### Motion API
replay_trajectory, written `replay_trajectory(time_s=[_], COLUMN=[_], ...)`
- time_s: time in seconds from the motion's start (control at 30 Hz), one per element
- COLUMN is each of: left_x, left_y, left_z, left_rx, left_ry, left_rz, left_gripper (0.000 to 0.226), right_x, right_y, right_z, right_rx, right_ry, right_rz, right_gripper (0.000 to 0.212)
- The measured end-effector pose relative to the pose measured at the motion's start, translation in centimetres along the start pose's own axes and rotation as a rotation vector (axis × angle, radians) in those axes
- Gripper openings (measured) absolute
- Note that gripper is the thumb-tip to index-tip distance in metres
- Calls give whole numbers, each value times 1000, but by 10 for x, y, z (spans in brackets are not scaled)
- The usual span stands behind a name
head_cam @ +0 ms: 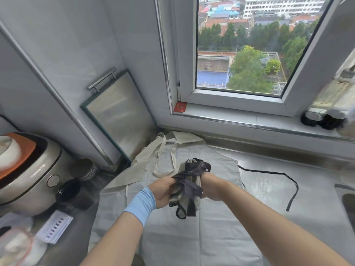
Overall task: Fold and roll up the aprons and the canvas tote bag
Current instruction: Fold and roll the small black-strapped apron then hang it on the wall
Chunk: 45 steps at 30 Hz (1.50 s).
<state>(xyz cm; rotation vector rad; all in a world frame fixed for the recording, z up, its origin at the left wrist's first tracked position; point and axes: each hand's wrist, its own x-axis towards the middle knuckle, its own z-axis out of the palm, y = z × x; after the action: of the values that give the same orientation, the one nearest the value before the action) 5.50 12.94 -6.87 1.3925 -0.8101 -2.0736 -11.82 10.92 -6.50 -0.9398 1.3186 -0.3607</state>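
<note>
While rolled apron (189, 181) stands between palms | left hand (163, 191) clasps it | right hand (211, 187) clasps it

place: home kitchen | evidence: rice cooker (28, 173) on steel worktop (269, 169), sink edge (345, 198), jars on windowsill (249, 120), high window over rooftops

Soft window (240, 45) daylight, blurred warped edges
</note>
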Motion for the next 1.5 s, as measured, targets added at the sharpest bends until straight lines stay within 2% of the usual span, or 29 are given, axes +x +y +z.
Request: replay_trajectory(time_s=[0.1, 0.2, 0.27, 0.4, 0.5, 0.57, 0.63, 0.7, 0.77, 0.87, 0.93, 1.03, 1.13, 1.23, 1.3, 1.37, 1.43, 1.5], left_x=[3, 13, 20, 37, 55, 71, 65, 63, 57, 52, 53, 56, 59, 57, 58, 59, 55, 54], left_y=[-3, -17, -28, -57, -82, -99, -96, -96, -93, -90, -90, -93, -99, -97, -95, -91, -88, -89], left_z=[4, 2, 3, 10, 6, 0, 7, 11, 17, 23, 19, 9, 1, -2, -7, -12, -12, -15], left_rx=[-55, 123, 232, 179, 234, 248, 282, 282, 228, 163, 242, 433, 389, 332, 305, 222, 60, -41], left_ry=[111, 284, 375, 405, 418, 451, 497, 531, 545, 554, 599, 684, 756, 795, 775, 688, 558, 499], left_rz=[27, 37, 42, -39, -100, -118, -125, -99, -63, -44, -5, 21, 14, -19, -76, -157, -175, -112], left_gripper=[11, 14, 25, 23, 45, 48, 43, 26, 17, 18, 16, 31, 36, 27, 21, 21, 29, 35], right_x=[3, 0, 2, 18, 27, 30, 32, 35, 37, 45, 49, 52, 54, 57, 57, 59, 59, 58], right_y=[9, 18, 27, 52, 64, 70, 76, 83, 90, 96, 97, 98, 96, 92, 92, 96, 98, 98], right_z=[-2, 1, 7, 19, 23, 24, 24, 25, 27, 25, 23, 23, 25, 26, 26, 26, 28, 30], right_rx=[149, 164, 128, -91, -310, -520, -633, -677, -666, -707, -801, -887, -969, -1132, -1228, -1312, -1283, -1182], right_ry=[91, 247, 314, 399, 420, 479, 501, 464, 479, 583, 590, 590, 613, 639, 593, 485, 376, 367], right_rz=[152, 163, 130, 78, 86, 75, -15, -122, -197, -252, -271, -327, -451, -594, -690, -736, -684, -576], right_gripper=[36, 32, 51, 67, 76, 83, 93, 99, 92, 76, 75, 73, 63, 53, 49, 43, 37, 19])
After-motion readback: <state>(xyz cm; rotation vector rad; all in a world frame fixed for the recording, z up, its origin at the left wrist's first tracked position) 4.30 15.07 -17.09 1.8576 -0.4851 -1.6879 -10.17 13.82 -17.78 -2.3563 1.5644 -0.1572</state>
